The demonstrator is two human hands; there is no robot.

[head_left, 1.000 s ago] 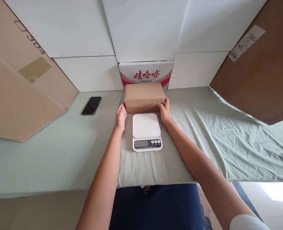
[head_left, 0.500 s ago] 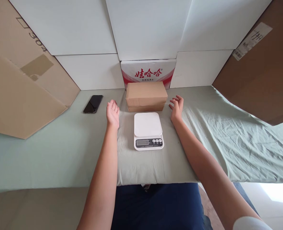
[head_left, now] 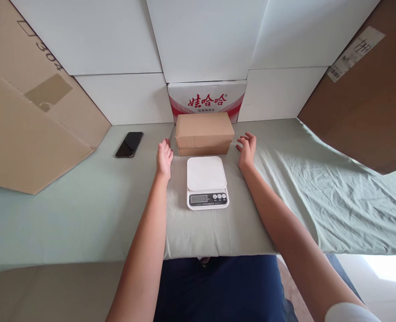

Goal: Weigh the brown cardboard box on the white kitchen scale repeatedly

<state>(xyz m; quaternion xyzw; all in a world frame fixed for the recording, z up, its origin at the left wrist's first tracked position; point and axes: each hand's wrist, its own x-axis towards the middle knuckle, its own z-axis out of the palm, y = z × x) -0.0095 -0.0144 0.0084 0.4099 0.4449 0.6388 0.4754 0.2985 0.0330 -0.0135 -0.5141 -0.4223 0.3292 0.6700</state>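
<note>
Head view: a flat, round-cornered white plastic scale (head_left: 207, 173) is lying on creased green cloth (head_left: 198, 237). Just behind the scale, an oblong cardboard box (head_left: 204, 132) is sitting. Left of the scale's far edge, the left hand (head_left: 164, 158) is extending loose fingers; right of it, the right hand (head_left: 247, 151) is spreading bent fingers.

The small cardboard box (head_left: 204, 133) is plain tan; the digital scale (head_left: 206, 173) is white, with a black control panel (head_left: 209, 199). I see a black phone (head_left: 129, 144), a sage-green cloth (head_left: 83, 210), red lettering (head_left: 207, 101) and swooshes on the whitish water carton (head_left: 184, 89), and plain white panels (head_left: 204, 38).
</note>
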